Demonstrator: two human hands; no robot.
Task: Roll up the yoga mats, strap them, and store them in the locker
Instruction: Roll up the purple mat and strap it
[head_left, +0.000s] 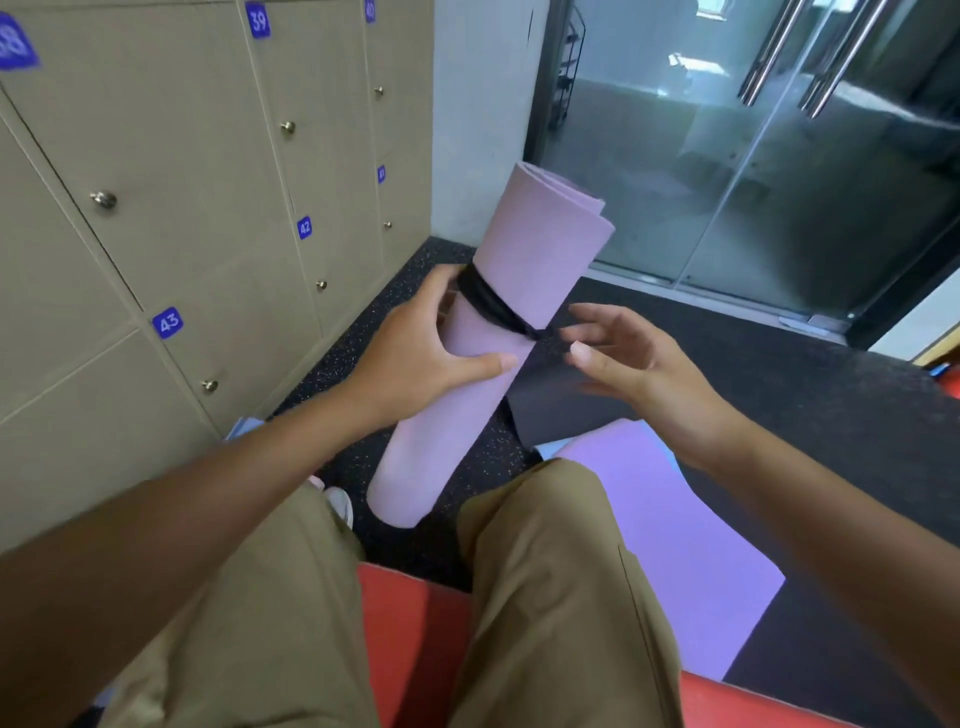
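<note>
Your left hand (436, 343) grips the rolled pink mat (488, 332), fingers wrapped round its far side and thumb laid along the near side, holding the roll tilted with its lower end on the floor between your knees. Just beyond your fingers a black strap (488, 301) circles the roll and appears knotted on the side facing your right hand (628, 364), which hovers just beside the knot, fingers spread and relaxed, holding nothing.

One mat looks rolled and strapped; whether the knot is pulled tight cannot be told. Storing is not yet done: the lockers (156, 208) beyond your left hand all show closed doors.

More rolling is left. Below your right hand a purple mat (675, 519) lies flat on the floor, and a dark mat (550, 405) lies partly under the roll, directly beneath your right palm. No second strap is in view.
</note>
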